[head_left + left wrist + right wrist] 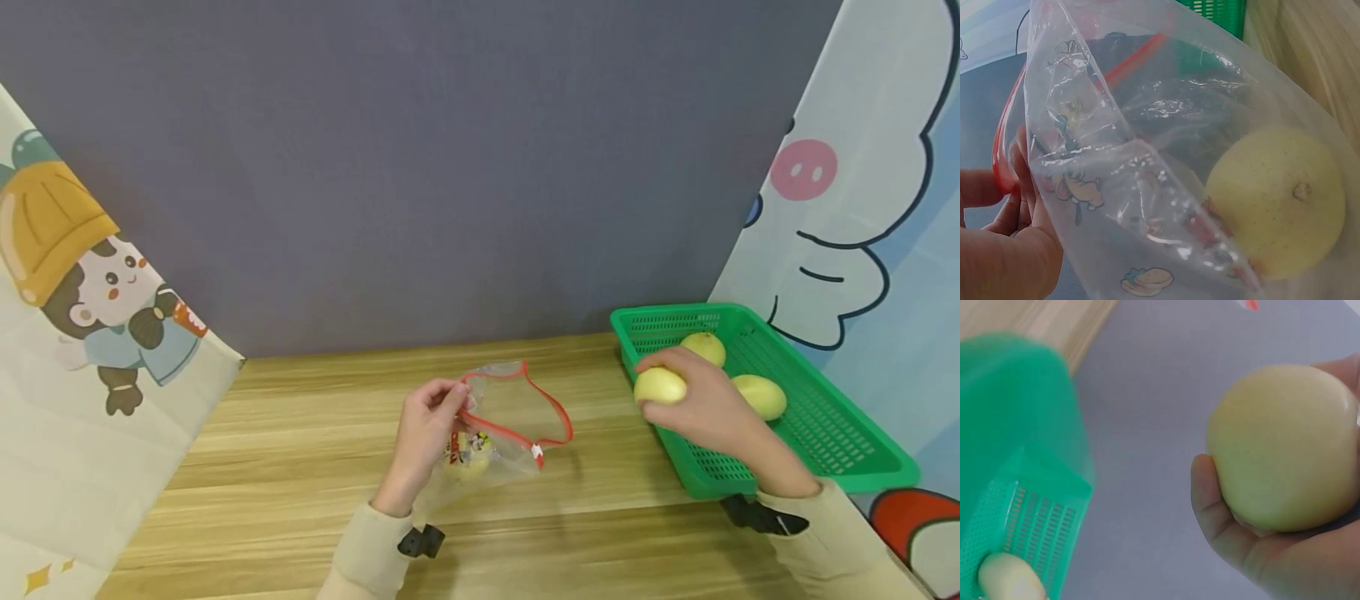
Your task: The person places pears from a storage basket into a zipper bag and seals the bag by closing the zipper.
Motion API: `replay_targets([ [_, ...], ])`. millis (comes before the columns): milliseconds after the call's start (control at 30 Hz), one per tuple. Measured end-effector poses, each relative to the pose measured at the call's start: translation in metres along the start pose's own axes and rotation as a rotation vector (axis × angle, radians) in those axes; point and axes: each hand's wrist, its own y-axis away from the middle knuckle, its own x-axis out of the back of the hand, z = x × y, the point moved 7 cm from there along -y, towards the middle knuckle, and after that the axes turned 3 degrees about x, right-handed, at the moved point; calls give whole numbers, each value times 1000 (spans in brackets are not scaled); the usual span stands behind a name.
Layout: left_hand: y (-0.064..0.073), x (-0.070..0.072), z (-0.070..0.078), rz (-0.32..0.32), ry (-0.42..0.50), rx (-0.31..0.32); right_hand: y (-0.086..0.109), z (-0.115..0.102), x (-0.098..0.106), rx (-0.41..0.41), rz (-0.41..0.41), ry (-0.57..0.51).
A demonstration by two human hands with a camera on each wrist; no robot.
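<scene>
My left hand pinches the red-edged mouth of a clear zip bag between thumb and fingers. The mouth gapes toward the right, and a white slider sits at its near corner. Cartoon prints mark the plastic, and through it a pale yellow melon shows inside the bag. Over the left rim of a green basket, my right hand grips another pale yellow melon, its fingers curled round the fruit. Two more melons, a farther melon and a nearer melon, lie in the basket.
The wooden table runs under both arms, with a grey wall panel behind it. Cartoon-printed sheets stand at the left and right sides. The basket's raised, slotted walls are close to my right forearm.
</scene>
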Motion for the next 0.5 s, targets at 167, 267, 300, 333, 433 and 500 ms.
replay_targets([
  [167, 1, 0, -1, -5, -9, -5, -3, -8, -2, 3, 2, -12],
  [267, 2, 0, -2, -5, -4, 2, -6, -12, -4, 14, 6, -22],
  [300, 2, 0, -2, -4, -3, 4, -6, -14, -4, 20, 8, -26],
  [333, 2, 0, -2, -4, 0, 6, -7, -16, -4, 25, 10, -33],
  [433, 2, -1, -3, -4, 7, 13, -9, -22, -6, 40, 13, -42],
  [500, 2, -1, -4, -6, 15, 17, -10, -26, -8, 52, 12, -50],
])
